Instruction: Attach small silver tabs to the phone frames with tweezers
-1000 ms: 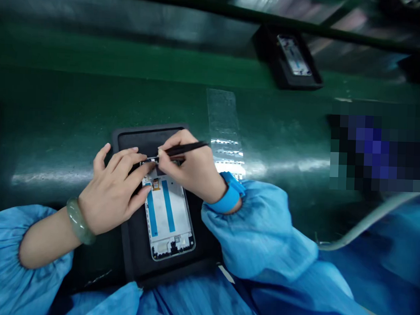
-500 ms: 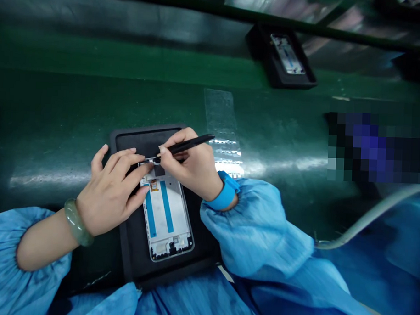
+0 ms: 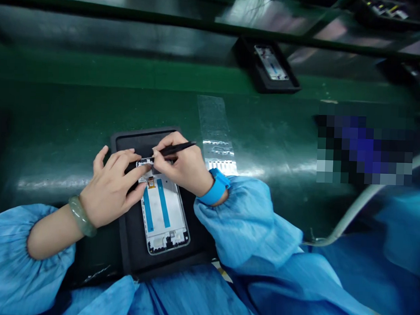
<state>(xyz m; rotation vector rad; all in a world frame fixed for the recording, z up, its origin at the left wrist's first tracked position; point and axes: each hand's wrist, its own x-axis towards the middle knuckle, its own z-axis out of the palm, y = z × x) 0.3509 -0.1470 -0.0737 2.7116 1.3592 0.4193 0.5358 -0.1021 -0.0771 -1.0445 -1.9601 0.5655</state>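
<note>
Phone: Here lies the opened phone, flat in the black tray, slightly askew, its lower end close to the near edge, with more bare floor left toward the far edge; that raised rim probably stops it sliding off.
Blue strips: A pair of blue strips runs lengthwise, facing up, so the inner side is what's exposed to the hands.
Left hand: In from the tray's left edge comes the left hand, spread over the phone's upper left corner, apparently to steady it.
Left grip: Loose and wide, thumb and forefinger well apart, nothing seen pinched; the fingertips seem to rest on the phone, though exact contact is hard to tell.
Right hand: Over the phone's upper end, the right hand works pen-style, presumably for fine control.
Right grip: Narrow, thumb and fingers closed around a slim black tool, its back end slanting toward the tray's right edge; the tip is hidden, so no call on whether it touches.
</note>
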